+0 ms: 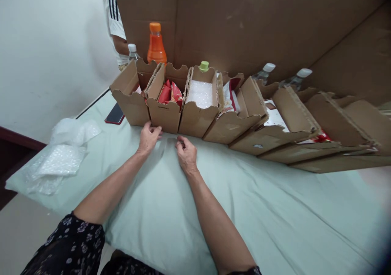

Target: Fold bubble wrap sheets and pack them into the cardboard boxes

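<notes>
A big cardboard wall (275,22) stands behind the pale green sheet (259,210). Along its foot runs a row of open cardboard boxes (195,120); beside them lie bubble wrap (61,157) and a dark phone (115,114). The second box (165,116), with red snack packets (169,92) inside, is directly before the hands. The left hand (148,136) touches its lower front edge with loosely spread fingers and holds nothing. The right hand (185,152) rests on the sheet just beside it, fingers curled, also empty. The box seems light and stiff but easy to crush, so the side walls are probably the best place to take it.
</notes>
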